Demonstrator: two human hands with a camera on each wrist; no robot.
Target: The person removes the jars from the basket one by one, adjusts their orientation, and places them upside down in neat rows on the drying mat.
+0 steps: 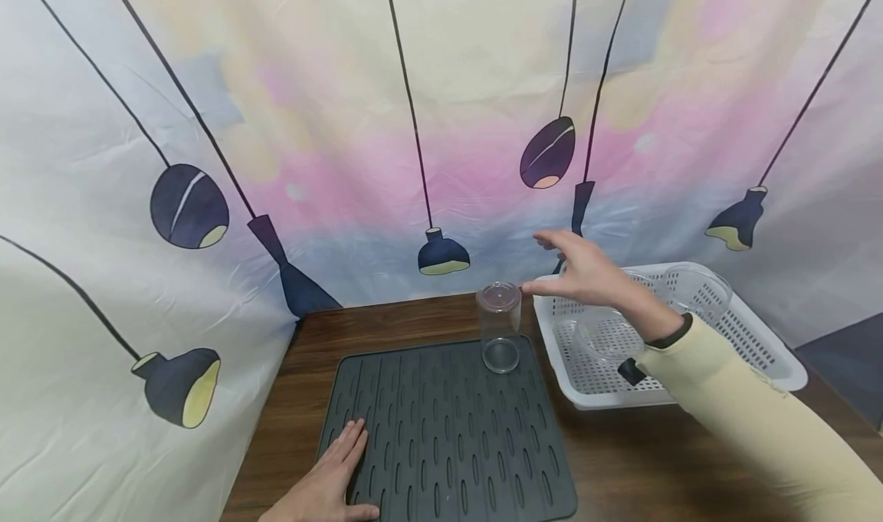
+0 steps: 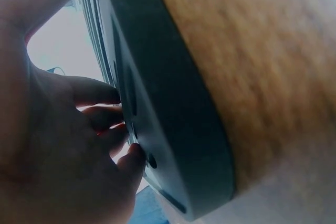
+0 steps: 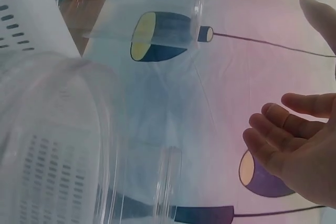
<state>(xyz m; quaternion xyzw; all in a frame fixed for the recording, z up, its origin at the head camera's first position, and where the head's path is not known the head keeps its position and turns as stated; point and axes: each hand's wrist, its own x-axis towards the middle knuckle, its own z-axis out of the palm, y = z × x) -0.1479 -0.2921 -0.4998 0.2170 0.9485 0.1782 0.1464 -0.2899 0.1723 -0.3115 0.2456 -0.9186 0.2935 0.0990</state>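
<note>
Nearest me, the left hand [image 1: 323, 477] rested on the left edge of a dark grey mat [image 1: 448, 438], fingers straight and close together, thumb set apart. The mat lay on a wooden table [image 1: 614, 461]. To its right sat a white basket [image 1: 786, 375] with clear containers [image 1: 608, 336] inside. A clear glass [image 1: 500, 323] stood on the mat's far right corner; the right hand [image 1: 586, 269], raised near it, was empty, thumb and fingers spread apart. Behind hung a cloth [image 1: 497, 62] printed with lamps.
</note>
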